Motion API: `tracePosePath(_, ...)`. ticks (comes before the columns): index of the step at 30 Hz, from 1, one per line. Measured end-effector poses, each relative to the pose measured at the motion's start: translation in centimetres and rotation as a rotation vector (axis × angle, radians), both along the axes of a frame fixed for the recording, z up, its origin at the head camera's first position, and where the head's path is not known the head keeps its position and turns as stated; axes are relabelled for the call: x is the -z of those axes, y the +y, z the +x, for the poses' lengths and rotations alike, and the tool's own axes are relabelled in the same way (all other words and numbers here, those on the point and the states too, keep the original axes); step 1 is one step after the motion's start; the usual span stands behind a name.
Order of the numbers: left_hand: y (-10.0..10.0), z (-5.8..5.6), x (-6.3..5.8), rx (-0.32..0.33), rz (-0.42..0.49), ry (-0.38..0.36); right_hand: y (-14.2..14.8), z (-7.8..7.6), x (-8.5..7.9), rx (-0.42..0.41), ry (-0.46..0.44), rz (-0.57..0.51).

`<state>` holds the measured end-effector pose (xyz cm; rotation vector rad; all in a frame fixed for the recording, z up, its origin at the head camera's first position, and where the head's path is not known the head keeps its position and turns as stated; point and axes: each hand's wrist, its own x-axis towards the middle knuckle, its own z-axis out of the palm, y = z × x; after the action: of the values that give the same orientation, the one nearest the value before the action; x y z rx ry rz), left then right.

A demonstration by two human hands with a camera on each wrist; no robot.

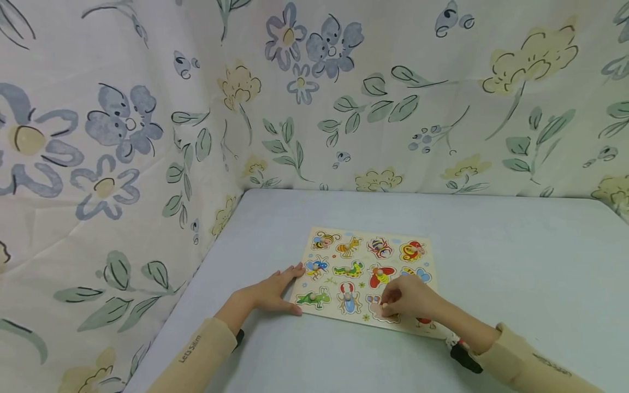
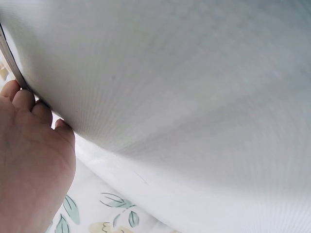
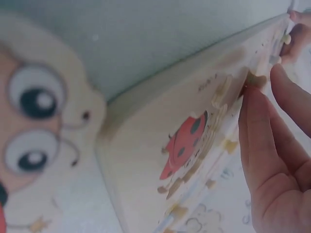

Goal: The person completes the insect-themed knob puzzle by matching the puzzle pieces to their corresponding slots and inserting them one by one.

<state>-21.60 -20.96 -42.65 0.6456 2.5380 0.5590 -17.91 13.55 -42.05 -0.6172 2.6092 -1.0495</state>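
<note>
A wooden peg puzzle board (image 1: 327,281) with several insect pictures lies flat on the white table. My right hand (image 1: 410,297) pinches a small piece (image 1: 375,311) by its knob in the front row; fingers cover most of its picture. In the right wrist view, the thumb and fingertips of my right hand (image 3: 272,145) are close around that spot. My left hand (image 1: 272,289) rests at the board's left edge, thumb by the near corner, fingers spread. The left wrist view shows my left hand (image 2: 34,145) from the palm side; its fingertips are partly hidden.
A big-eyed cartoon piece (image 3: 36,116) lies close to the right wrist camera, beside the board's near right corner. A ladybug picture (image 3: 184,145) shows on the board. Floral cloth (image 1: 373,109) hangs behind and left of the table (image 1: 516,262).
</note>
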Motion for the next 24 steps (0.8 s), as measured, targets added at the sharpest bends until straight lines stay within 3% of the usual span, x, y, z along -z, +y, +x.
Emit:
tracePosePath(11,0.0,0.1,0.0,-0.008,-0.001,-0.003,2.3,0.2,-0.3,-0.101,-0.034,-0.05)
tracePosePath(17,-0.1,0.0,0.0,-0.002,0.004,0.0,4.1,0.8,-0.8,-0.073,-0.025,-0.046)
tracePosePath(24,-0.1,0.0,0.2,-0.003,0.004,0.001,6.9,1.5,-1.7,-0.08,-0.078,-0.061)
